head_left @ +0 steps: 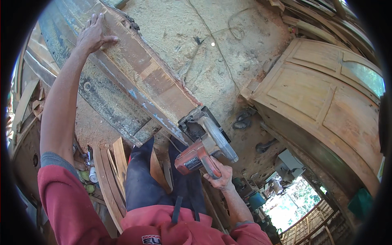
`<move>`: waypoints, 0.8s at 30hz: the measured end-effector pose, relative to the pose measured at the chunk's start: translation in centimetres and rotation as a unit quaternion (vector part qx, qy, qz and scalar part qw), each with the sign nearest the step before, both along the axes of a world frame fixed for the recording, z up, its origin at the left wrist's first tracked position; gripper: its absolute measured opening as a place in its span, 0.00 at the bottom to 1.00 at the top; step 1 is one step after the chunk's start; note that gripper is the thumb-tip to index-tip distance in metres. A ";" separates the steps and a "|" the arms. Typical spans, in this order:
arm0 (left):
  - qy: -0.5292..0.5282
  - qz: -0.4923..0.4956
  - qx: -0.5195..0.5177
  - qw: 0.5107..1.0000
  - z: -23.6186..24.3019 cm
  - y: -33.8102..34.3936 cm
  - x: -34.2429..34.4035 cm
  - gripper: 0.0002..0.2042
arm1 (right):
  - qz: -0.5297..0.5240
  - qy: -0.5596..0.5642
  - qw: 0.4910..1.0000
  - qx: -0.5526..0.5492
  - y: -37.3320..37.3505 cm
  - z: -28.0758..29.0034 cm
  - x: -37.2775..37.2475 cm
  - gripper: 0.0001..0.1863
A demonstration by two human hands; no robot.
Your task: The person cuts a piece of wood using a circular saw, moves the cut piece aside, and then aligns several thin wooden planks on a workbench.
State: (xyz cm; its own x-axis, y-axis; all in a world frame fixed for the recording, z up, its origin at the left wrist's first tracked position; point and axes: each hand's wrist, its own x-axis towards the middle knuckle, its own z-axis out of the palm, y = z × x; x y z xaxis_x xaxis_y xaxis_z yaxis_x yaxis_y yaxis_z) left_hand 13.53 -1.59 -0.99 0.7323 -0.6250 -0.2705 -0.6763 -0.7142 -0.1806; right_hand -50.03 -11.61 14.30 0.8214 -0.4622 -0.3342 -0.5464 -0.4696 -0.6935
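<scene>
Left hand [93, 36] lies flat, fingers spread, on the long wooden plank [141, 69] at upper left. Lower down, right hand [218, 176] is clamped around the red circular saw [203, 152] at the plank's near end.

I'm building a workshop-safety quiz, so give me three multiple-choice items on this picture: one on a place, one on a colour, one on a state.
1. Where does the left hand rest?
A. flat on the far part of the wooden plank
B. on the panelled door
C. on the saw

2. What colour is the circular saw body?
A. green
B. red
C. yellow

3. How is the right hand?
A. open and empty
B. closed on the saw handle
C. resting on the floor

Answers: 1 A, the spread palm lies on the plank; 2 B, the housing is red beside a grey blade guard; 3 B, the fingers wrap the handle at the plank's near end.
</scene>
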 end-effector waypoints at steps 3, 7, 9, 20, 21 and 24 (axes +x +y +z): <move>-0.017 -0.001 -0.016 1.000 -0.2 0.5 0.1 0.62 | 0.005 -0.007 1.000 0.017 -0.4 -0.2 0.4 0.40; -0.018 -0.004 -0.003 1.000 -1.1 0.5 0.1 0.63 | 0.022 0.003 0.999 0.034 -0.4 -1.0 1.1 0.41; -0.026 -0.005 -0.007 1.000 -1.1 0.8 0.8 0.63 | 0.030 -0.018 0.999 0.028 -0.5 -1.2 1.8 0.41; 0.035 0.049 0.075 0.995 1.8 -1.4 -0.6 0.63 | 0.044 -0.022 0.998 0.031 -1.0 -1.5 4.1 0.42; 0.040 0.056 0.082 0.994 2.8 -1.8 -0.8 0.63 | 0.041 -0.019 0.998 0.032 -1.0 -1.3 3.9 0.42; 0.037 0.063 0.092 0.993 3.8 -2.0 -1.8 0.65 | 0.036 -0.013 0.999 0.033 -0.8 -1.1 3.8 0.42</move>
